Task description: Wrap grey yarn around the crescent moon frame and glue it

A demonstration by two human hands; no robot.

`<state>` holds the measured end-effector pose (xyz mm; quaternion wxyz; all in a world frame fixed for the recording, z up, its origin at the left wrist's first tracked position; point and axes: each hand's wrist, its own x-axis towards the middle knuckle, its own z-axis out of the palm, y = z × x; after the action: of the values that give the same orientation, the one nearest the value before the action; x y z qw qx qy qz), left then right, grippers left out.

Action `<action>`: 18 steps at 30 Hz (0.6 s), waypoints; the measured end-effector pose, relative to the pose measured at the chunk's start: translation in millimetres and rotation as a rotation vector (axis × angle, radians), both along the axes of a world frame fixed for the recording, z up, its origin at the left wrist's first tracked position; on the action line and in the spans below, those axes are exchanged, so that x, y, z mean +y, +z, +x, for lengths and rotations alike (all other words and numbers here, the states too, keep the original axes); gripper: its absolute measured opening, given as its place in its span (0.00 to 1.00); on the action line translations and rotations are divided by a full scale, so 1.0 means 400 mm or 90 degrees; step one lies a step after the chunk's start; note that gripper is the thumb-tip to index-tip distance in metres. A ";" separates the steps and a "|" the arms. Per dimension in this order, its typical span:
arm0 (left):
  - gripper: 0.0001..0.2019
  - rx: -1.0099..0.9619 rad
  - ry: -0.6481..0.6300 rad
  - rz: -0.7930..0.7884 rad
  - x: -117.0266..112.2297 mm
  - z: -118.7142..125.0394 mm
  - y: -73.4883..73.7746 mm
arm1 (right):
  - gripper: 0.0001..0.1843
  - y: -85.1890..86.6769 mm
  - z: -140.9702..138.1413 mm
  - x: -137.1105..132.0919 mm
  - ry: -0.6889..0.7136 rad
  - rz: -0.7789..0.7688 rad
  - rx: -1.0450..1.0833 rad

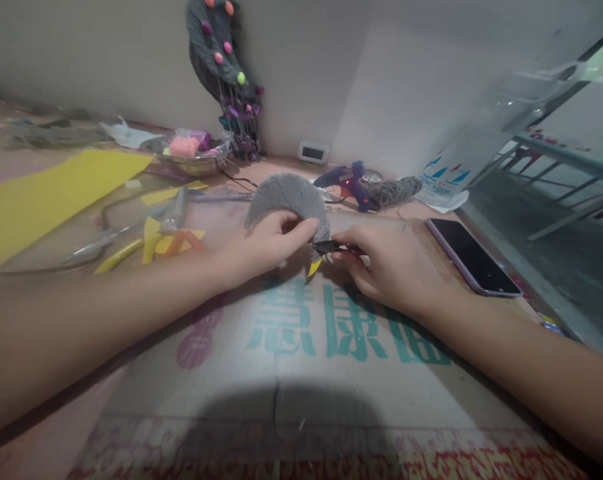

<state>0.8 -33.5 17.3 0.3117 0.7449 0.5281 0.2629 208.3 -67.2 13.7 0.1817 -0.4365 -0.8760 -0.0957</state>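
A printed cardboard sheet [301,373] fills the lower half of the frame and carries the work. A yellow sheet [46,197] lies at the left edge, well apart from the hands.

Just above the middle of the frame is the grey crescent [288,193], a fuzzy arc held up off the cardboard with its curve uppermost. It looks light and soft, probably yarn or felt. It would likely bend or flatten under a hard squeeze, and its nap should keep it from slipping. The lower right end, where the arc narrows, looks like the sound place to hold it; the left tip hangs free.

A dark phone [471,257] lies right of centre, near the right wrist. A blue glue gun [344,181] rests behind the crescent.

The left hand [268,247], centre left, is closed around that lower right end, thumb on the near face and fingers curled behind it.

The right hand [386,263], just right of centre, is nearly closed. Its thumb and fingertips pinch a small dark piece [326,247] and press it against the crescent's end. This piece seems thin, stiff and very light. Beneath it a yellow tip [314,267] points down; what it is fixed to I cannot tell.
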 end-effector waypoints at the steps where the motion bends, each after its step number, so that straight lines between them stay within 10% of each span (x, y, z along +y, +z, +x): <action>1: 0.22 -0.006 0.001 -0.018 0.001 0.001 -0.001 | 0.08 0.002 -0.002 -0.001 -0.004 -0.011 -0.013; 18: 0.21 -0.111 -0.041 -0.065 0.023 -0.007 -0.042 | 0.09 -0.005 -0.001 0.005 0.009 -0.004 0.011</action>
<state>-1.9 -24.5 0.6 0.4023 0.7188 0.4874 0.2898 207.7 -65.3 11.6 0.1886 -0.4319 -0.8776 -0.0875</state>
